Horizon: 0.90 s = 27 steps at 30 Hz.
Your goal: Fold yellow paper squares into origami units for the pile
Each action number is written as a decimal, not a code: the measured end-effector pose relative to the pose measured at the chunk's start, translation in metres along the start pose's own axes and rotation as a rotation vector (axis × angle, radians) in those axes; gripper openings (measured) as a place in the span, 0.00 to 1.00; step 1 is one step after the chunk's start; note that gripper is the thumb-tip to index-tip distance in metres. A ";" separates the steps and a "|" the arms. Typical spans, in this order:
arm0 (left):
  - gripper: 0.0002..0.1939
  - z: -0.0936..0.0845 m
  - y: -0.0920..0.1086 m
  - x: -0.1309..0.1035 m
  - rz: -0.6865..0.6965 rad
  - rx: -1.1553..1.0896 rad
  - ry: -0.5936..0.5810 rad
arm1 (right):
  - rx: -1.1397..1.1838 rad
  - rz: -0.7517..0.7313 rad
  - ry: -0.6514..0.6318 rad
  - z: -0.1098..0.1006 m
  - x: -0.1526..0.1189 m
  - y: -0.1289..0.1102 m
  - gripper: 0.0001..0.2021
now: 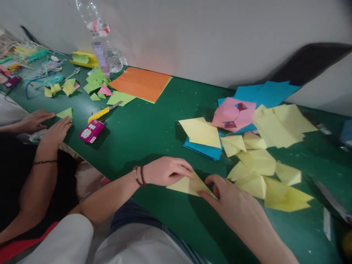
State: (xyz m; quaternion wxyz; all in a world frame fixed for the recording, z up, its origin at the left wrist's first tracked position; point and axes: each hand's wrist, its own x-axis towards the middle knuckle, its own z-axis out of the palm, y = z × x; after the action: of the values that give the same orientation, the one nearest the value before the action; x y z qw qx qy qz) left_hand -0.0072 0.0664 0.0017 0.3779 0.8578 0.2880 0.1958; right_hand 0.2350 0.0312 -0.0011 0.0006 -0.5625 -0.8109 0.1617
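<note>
A pale yellow sheet of paper, folded to a triangle, lies on the green table close to my body. My left hand rests on its upper left part, fingers stretched out and pressing it down. At the right corner of the paper, my right hand has thumb and forefinger on either side, gripping the corner. Just beyond my right hand are several folded yellow paper pieces. A yellow sheet lies on a stack of blue paper ahead of my hands.
A pink folded paper shape, blue sheets and yellow sheets lie at the back right. Left stand a purple box, a yellow cutter knife and orange paper. A co-worker's hands touch green paper.
</note>
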 end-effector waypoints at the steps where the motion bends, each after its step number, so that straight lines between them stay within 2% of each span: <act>1: 0.16 0.000 0.001 0.000 -0.007 -0.011 0.052 | 0.036 -0.023 0.000 0.001 -0.001 0.002 0.13; 3: 0.13 0.001 0.003 0.002 -0.055 0.020 0.157 | 0.083 -0.064 0.020 0.002 -0.004 0.004 0.13; 5: 0.23 0.002 0.003 0.002 -0.116 0.100 0.225 | 0.095 -0.073 0.076 0.002 -0.005 0.002 0.14; 8: 0.39 0.005 -0.001 0.002 -0.153 0.221 0.238 | 0.104 -0.066 0.174 0.001 -0.006 -0.002 0.15; 10: 0.42 0.007 -0.004 0.000 -0.145 0.275 0.208 | 0.112 -0.074 0.212 0.002 -0.005 -0.004 0.19; 12: 0.40 0.010 -0.006 0.000 -0.131 0.306 0.169 | 0.115 -0.088 0.219 0.003 -0.004 -0.004 0.22; 17: 0.26 0.011 -0.003 0.002 -0.110 0.306 0.095 | 0.148 -0.068 0.241 0.009 -0.003 -0.002 0.28; 23: 0.12 0.007 0.006 0.005 -0.096 0.121 0.059 | 0.204 -0.100 0.131 0.011 -0.002 0.006 0.23; 27: 0.11 0.007 0.009 0.005 -0.137 -0.014 0.093 | 0.236 -0.109 0.133 0.008 -0.003 0.004 0.19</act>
State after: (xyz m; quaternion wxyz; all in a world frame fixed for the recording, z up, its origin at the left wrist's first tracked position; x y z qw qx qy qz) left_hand 0.0036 0.0615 0.0045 0.3825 0.8235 0.3620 0.2110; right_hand 0.2385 0.0281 -0.0091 0.1292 -0.5230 -0.8137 0.2183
